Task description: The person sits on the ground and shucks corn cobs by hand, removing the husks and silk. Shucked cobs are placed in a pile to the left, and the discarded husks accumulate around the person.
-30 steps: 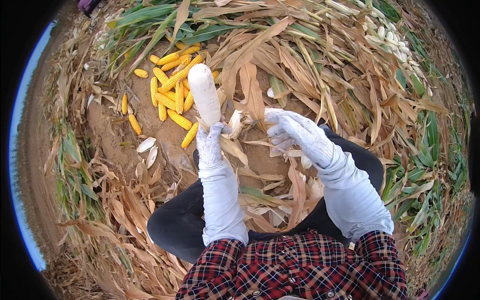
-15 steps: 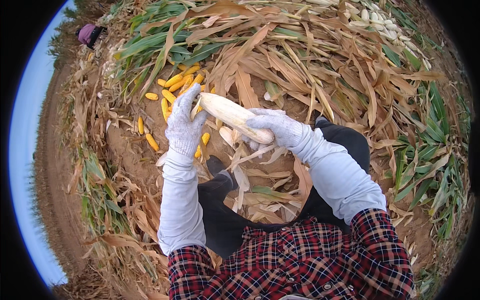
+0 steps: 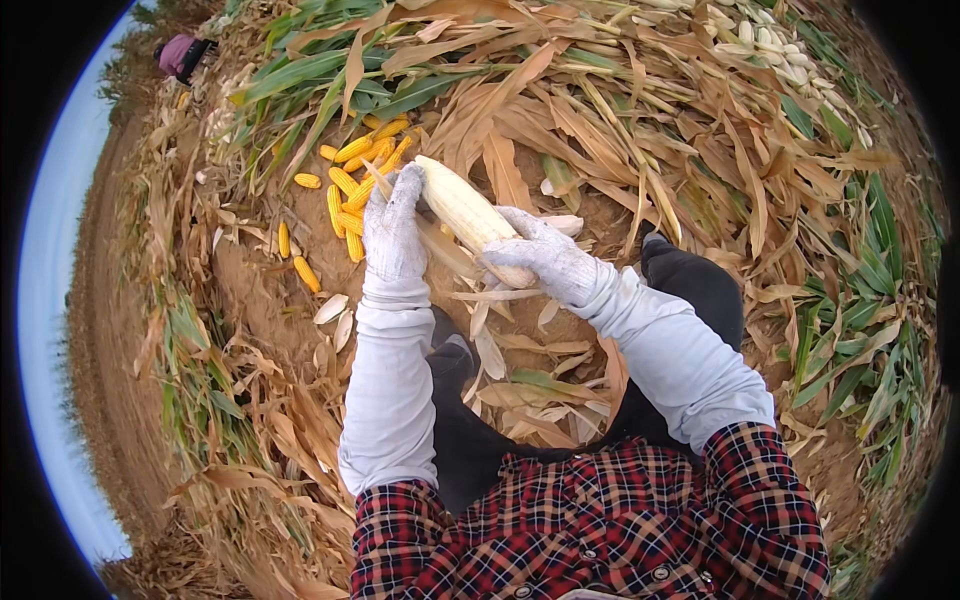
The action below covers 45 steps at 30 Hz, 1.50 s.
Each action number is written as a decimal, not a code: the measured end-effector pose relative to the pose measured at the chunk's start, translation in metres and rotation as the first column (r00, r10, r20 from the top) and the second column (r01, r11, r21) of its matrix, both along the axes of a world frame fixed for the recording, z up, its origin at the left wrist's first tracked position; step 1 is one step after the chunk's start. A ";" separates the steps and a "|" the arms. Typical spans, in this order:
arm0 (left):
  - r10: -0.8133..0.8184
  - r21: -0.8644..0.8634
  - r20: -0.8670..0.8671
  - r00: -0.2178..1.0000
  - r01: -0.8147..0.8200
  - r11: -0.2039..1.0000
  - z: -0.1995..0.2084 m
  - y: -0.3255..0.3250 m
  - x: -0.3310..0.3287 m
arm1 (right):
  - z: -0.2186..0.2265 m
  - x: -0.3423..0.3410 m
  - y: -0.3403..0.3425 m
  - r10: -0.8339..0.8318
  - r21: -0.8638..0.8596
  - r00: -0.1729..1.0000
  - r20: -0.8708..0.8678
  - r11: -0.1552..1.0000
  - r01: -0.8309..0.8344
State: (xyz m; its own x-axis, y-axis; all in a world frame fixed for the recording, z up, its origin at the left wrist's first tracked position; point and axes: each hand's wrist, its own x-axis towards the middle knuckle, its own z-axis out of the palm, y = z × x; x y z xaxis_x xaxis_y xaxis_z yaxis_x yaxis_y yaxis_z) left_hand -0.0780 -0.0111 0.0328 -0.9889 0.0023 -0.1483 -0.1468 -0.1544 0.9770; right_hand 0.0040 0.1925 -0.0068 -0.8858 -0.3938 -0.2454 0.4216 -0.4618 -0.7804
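A pale ear of corn (image 3: 462,208), still wrapped in thin whitish inner husk, slants in front of me with its tip up and to the left. My right hand (image 3: 550,258), in a dirty white glove, grips its lower end. Near the upper end is my gloved left hand (image 3: 396,225), its fingers closed on a dry strip of husk (image 3: 378,180). Another husk strip (image 3: 448,250) hangs between the two hands. Just beyond my left hand lies a heap of bare yellow corn cobs (image 3: 345,182).
Single cobs (image 3: 307,274) lie on the soil left of the heap. Dry and green corn stalks (image 3: 590,90) pile up ahead, with more green leaves (image 3: 870,290) at right. Pale ears (image 3: 770,45) rest far right. A person in purple (image 3: 180,55) is far left. Husks litter the ground between my legs.
My left hand has shifted slightly right, drawing a husk strip down off the ear. More of the ear's pale surface shows. The right hand keeps its grip.
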 end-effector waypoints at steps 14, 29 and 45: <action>0.056 -0.148 -0.073 0.996 -0.066 0.987 0.006 0.003 0.002 | -0.015 -0.001 -0.013 0.037 -0.354 0.986 0.160 0.935 0.023; -0.010 -0.172 -0.096 0.995 -0.007 0.985 0.010 0.013 0.018 | -0.006 0.003 -0.018 -0.040 -0.099 0.997 0.062 0.994 0.046; -0.108 0.019 0.014 0.994 0.108 0.994 0.022 0.019 0.035 | -0.016 -0.007 -0.013 0.063 -0.363 0.973 0.222 0.931 0.022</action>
